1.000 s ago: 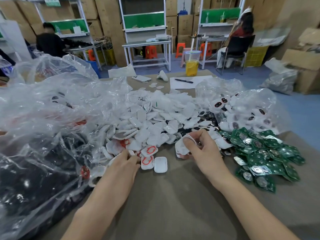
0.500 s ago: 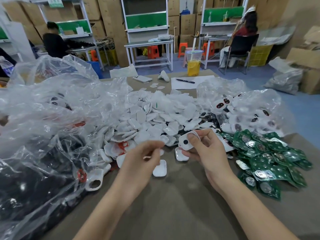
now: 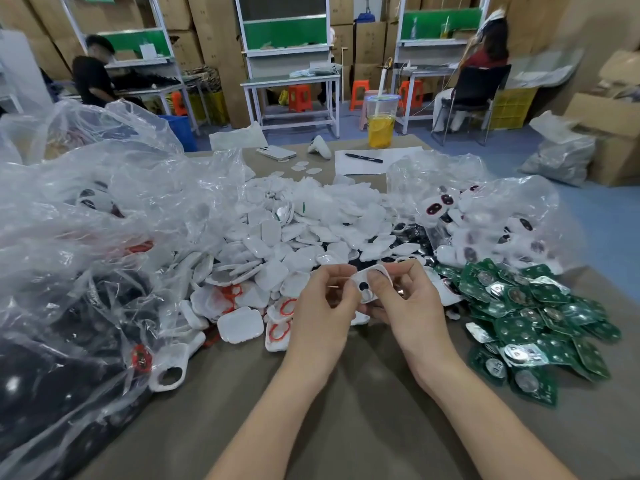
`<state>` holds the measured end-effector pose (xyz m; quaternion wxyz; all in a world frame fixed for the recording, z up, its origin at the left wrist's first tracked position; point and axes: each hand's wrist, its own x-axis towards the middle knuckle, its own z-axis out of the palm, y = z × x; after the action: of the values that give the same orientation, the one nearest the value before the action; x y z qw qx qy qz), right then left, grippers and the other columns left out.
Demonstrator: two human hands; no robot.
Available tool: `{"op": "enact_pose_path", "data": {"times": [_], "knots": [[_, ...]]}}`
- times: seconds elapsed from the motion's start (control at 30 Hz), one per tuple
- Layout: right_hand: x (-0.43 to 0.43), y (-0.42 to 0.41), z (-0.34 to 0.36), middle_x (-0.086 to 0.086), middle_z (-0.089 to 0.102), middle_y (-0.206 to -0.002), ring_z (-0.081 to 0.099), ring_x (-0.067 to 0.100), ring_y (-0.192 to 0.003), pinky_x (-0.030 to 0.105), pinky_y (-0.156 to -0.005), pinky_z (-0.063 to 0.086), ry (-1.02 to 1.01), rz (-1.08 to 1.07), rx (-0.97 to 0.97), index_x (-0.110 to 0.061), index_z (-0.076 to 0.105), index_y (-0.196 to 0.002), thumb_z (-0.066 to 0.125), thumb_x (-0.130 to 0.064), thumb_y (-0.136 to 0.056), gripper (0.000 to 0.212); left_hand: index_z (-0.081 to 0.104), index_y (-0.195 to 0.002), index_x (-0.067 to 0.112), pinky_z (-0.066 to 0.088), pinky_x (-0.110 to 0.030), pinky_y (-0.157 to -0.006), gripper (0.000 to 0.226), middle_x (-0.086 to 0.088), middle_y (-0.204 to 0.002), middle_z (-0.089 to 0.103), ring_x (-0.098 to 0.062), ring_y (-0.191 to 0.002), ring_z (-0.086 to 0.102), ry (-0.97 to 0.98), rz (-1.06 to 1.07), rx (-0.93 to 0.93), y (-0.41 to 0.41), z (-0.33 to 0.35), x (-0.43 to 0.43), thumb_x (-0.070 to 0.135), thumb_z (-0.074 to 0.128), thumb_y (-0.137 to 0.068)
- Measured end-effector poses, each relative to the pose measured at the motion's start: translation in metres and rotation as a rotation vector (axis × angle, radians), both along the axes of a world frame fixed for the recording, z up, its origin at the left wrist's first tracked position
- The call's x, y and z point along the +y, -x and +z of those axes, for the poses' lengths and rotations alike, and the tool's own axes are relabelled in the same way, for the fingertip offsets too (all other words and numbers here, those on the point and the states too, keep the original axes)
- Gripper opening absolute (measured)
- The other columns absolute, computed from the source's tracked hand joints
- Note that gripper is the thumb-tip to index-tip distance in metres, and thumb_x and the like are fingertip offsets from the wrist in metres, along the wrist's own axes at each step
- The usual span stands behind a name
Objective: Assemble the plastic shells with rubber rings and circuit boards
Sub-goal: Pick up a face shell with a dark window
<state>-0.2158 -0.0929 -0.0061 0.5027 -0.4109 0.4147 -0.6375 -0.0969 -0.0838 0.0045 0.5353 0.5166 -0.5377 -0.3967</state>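
Pinched above the grey-brown table (image 3: 346,420), just before the heap of white shells (image 3: 311,223): one holed shell (image 3: 363,287), gripped by the right hand (image 3: 408,306) with thumb on top and by the curled left hand (image 3: 322,306) at its left edge. Green circuit boards (image 3: 540,317) heaped right, clear bags (image 3: 86,237) left, orange rubber rings (image 3: 277,330) in nearby shells. Farther back: phone (image 3: 276,152), pen (image 3: 363,158), yellow drink cup (image 3: 381,123). Beyond: blue floor (image 3: 606,216), white workbenches (image 3: 291,81), orange stools (image 3: 299,97), stacked cartons (image 3: 207,26).

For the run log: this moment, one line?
right hand grips white shell | left hand curled against it, hold unclear | circuit boards untouched
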Motion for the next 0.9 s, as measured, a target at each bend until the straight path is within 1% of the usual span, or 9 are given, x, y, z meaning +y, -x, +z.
{"op": "enact_pose_path", "data": {"times": [0.13, 0.23, 0.33, 0.4, 0.57, 0.67, 0.7, 0.83, 0.9], "knots": [[-0.001, 0.002, 0.0, 0.012, 0.06, -0.094, 0.067, 0.021, -0.076, 0.029, -0.068, 0.06, -0.027, 0.005, -0.026, -0.012, 0.059, -0.097, 0.068, -0.011, -0.094, 0.009, 0.065, -0.107, 0.027, 0.048, -0.016, -0.063, 0.014, 0.004, -0.091, 0.072, -0.007, -0.07, 0.064, -0.014, -0.057, 0.031, -0.005, 0.0, -0.001, 0.017, 0.063, -0.097], [-0.001, 0.003, 0.0, 0.017, 0.058, -0.096, 0.066, 0.016, -0.07, 0.03, -0.07, 0.061, -0.061, 0.009, -0.042, -0.012, 0.06, -0.101, 0.067, -0.012, -0.094, 0.011, 0.066, -0.111, 0.028, 0.05, -0.017, -0.065, 0.017, 0.002, -0.101, 0.072, -0.008, -0.065, 0.062, -0.062, -0.112, 0.102, -0.009, 0.002, 0.0, 0.019, 0.065, -0.096], [0.0, 0.003, 0.001, 0.028, 0.061, -0.106, 0.069, 0.024, -0.08, 0.029, -0.07, 0.06, -0.07, 0.009, -0.027, -0.011, 0.059, -0.101, 0.068, -0.013, -0.094, 0.012, 0.068, -0.114, 0.028, 0.051, -0.019, -0.065, 0.021, 0.001, -0.102, 0.074, -0.006, -0.069, 0.06, -0.082, -0.209, 0.086, -0.012, 0.004, 0.001, 0.017, 0.064, -0.096], [0.001, 0.002, 0.002, 0.029, 0.063, -0.108, 0.07, 0.026, -0.081, 0.028, -0.068, 0.06, -0.064, 0.013, -0.018, -0.011, 0.059, -0.1, 0.069, -0.013, -0.093, 0.012, 0.07, -0.113, 0.026, 0.05, -0.022, -0.066, 0.022, 0.001, -0.099, 0.075, -0.006, -0.073, 0.058, -0.068, -0.26, 0.036, -0.013, 0.004, 0.001, 0.013, 0.062, -0.097], [0.004, 0.002, 0.002, 0.023, 0.065, -0.104, 0.072, 0.024, -0.084, 0.029, -0.069, 0.06, -0.026, 0.047, -0.02, -0.013, 0.059, -0.096, 0.066, -0.011, -0.095, 0.007, 0.072, -0.104, 0.019, 0.047, -0.027, -0.065, 0.013, -0.014, -0.099, 0.07, -0.011, -0.07, 0.054, -0.049, -0.233, -0.014, -0.015, 0.0, -0.002, 0.023, 0.061, -0.099], [0.005, 0.001, 0.002, 0.018, 0.067, -0.103, 0.071, 0.021, -0.085, 0.03, -0.071, 0.06, -0.006, 0.073, -0.025, -0.015, 0.059, -0.093, 0.066, -0.012, -0.095, 0.008, 0.072, -0.101, 0.023, 0.047, -0.018, -0.062, 0.013, 0.002, -0.088, 0.072, -0.007, -0.065, 0.055, -0.062, -0.215, 0.018, -0.015, -0.003, -0.002, 0.029, 0.061, -0.099], [0.005, 0.001, 0.002, 0.018, 0.067, -0.103, 0.071, 0.021, -0.085, 0.03, -0.071, 0.06, 0.001, 0.079, -0.033, -0.015, 0.059, -0.093, 0.066, -0.012, -0.096, 0.008, 0.072, -0.101, 0.024, 0.047, -0.016, -0.062, 0.014, 0.004, -0.087, 0.072, -0.006, -0.066, 0.057, -0.08, -0.22, 0.036, -0.014, -0.003, -0.002, 0.032, 0.061, -0.098], [0.004, 0.0, 0.002, 0.015, 0.066, -0.101, 0.072, 0.02, -0.09, 0.03, -0.071, 0.06, 0.01, 0.097, -0.082, -0.014, 0.057, -0.096, 0.065, -0.012, -0.096, 0.008, 0.073, -0.1, 0.023, 0.048, -0.023, -0.065, 0.03, -0.013, -0.098, 0.072, -0.012, -0.077, 0.062, -0.112, -0.236, 0.097, -0.009, -0.006, -0.003, 0.046, 0.058, -0.089], [0.004, -0.001, 0.001, 0.012, 0.068, -0.098, 0.073, 0.022, -0.089, 0.03, -0.07, 0.059, 0.008, 0.104, -0.111, -0.015, 0.056, -0.096, 0.064, -0.013, -0.096, 0.008, 0.072, -0.103, 0.018, 0.048, -0.027, -0.068, 0.039, -0.011, -0.096, 0.073, -0.016, -0.082, 0.067, -0.117, -0.23, 0.127, -0.005, -0.009, -0.004, 0.049, 0.056, -0.087]]}}
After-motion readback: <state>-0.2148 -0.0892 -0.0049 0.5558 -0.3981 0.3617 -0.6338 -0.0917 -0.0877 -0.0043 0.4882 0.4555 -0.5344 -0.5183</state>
